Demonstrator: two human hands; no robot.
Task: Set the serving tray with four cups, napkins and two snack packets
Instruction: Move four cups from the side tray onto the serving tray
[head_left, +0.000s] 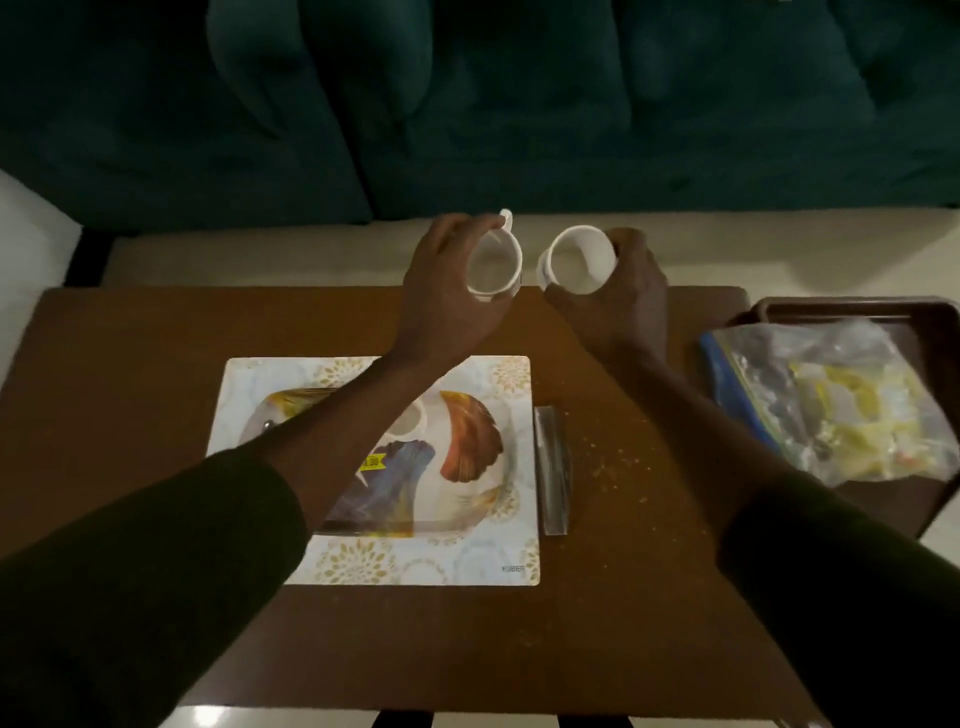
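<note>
My left hand (441, 291) grips a white cup (493, 265) by its rim, its handle pointing away from me. A second white cup (579, 260) is held in my right hand (618, 301), tilted with its mouth toward me. Both cups hang above the far edge of the brown table. The serving tray (498, 540), white with a colourful fish print, lies flat in the table's middle under my left forearm. Another white cup (408, 418) stands on it, mostly hidden by that forearm. A folded clear packet (553, 467) lies just right of the tray.
A dark brown tray (914, 317) at the right holds a clear zip bag (831, 400) with yellow and dark contents. Crumbs are scattered on the brown table (130, 364) right of the packet. A dark teal sofa (467, 104) sits beyond the table.
</note>
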